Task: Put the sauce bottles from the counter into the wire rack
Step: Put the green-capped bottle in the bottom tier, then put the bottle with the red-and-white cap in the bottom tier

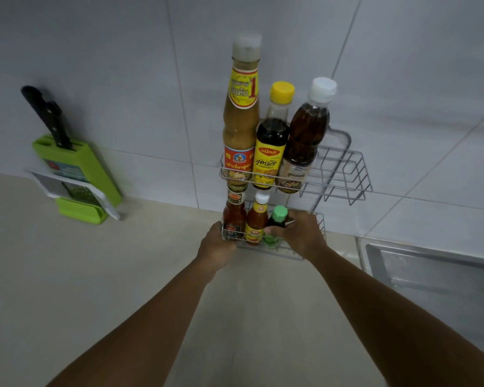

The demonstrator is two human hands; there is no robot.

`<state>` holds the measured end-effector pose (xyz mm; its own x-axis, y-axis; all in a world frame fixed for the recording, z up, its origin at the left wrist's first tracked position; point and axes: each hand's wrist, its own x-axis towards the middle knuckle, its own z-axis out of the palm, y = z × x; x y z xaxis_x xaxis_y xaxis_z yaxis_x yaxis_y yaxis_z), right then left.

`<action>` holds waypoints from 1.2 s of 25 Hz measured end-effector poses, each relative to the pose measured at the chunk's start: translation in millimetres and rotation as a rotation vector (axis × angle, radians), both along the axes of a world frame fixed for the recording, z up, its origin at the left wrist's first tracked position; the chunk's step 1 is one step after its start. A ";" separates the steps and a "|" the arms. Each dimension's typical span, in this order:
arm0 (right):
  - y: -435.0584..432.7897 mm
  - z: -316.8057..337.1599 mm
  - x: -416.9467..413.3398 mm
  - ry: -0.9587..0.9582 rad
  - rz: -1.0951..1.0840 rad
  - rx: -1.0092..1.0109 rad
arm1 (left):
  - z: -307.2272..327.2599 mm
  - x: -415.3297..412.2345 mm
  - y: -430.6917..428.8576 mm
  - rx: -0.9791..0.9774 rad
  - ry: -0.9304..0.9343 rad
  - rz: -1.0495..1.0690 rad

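A two-tier wire rack hangs on the tiled wall. Its upper shelf holds a tall tan sauce bottle, a yellow-capped dark bottle and a white-capped brown bottle. On the lower shelf stand a red sauce bottle with a gold lid, an orange sauce bottle with a white cap and a small green-capped bottle. My right hand is wrapped around the green-capped bottle. My left hand grips the lower shelf's front left corner, by the red bottle.
A green knife block with a black-handled knife and a grater leans on the wall at the left. A steel sink lies at the right. The beige counter stretches below the rack.
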<state>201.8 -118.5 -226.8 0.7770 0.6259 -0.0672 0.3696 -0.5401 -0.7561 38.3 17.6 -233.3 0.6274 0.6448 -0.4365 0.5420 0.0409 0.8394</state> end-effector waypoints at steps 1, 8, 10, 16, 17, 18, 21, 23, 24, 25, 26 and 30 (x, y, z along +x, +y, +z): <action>-0.6 0.4 0.2 -0.007 0.009 -0.007 | -0.1 -0.1 -0.5 -0.001 -0.006 -0.001; -7.0 -1.3 -1.1 -0.002 0.081 -0.164 | 3.5 -2.3 -1.7 -0.001 0.014 -0.025; -11.6 -1.6 -5.6 -0.025 0.075 -0.167 | 10.7 -6.6 -3.3 0.007 0.024 -0.029; -29.5 10.0 -42.4 -0.079 -0.110 -0.127 | 58.0 -38.1 -5.4 -0.006 0.026 -0.125; -32.1 15.5 -56.8 -0.116 -0.163 -0.080 | 71.1 -48.8 -2.2 -0.012 0.025 -0.174; -33.9 20.1 -69.6 -0.163 -0.219 -0.028 | 83.9 -58.6 2.7 -0.013 0.027 -0.232; -30.4 34.9 -111.0 -0.252 -0.284 0.070 | 116.2 -90.0 26.2 -0.055 0.050 -0.358; -21.5 47.2 -144.4 -0.173 -0.159 0.106 | 133.6 -122.5 42.5 -0.080 0.046 -0.384; -16.8 53.2 -162.8 -0.121 -0.050 0.119 | 136.3 -144.3 52.4 -0.061 0.043 -0.394; -12.4 58.9 -181.4 -0.067 0.064 0.117 | 134.9 -166.8 62.5 -0.034 0.039 -0.417; -8.7 66.0 -199.6 -0.004 0.184 0.096 | 130.2 -188.3 71.5 0.003 0.055 -0.458; 1.8 94.0 -273.7 0.212 0.669 -0.108 | 69.7 -277.5 79.2 0.180 0.279 -0.576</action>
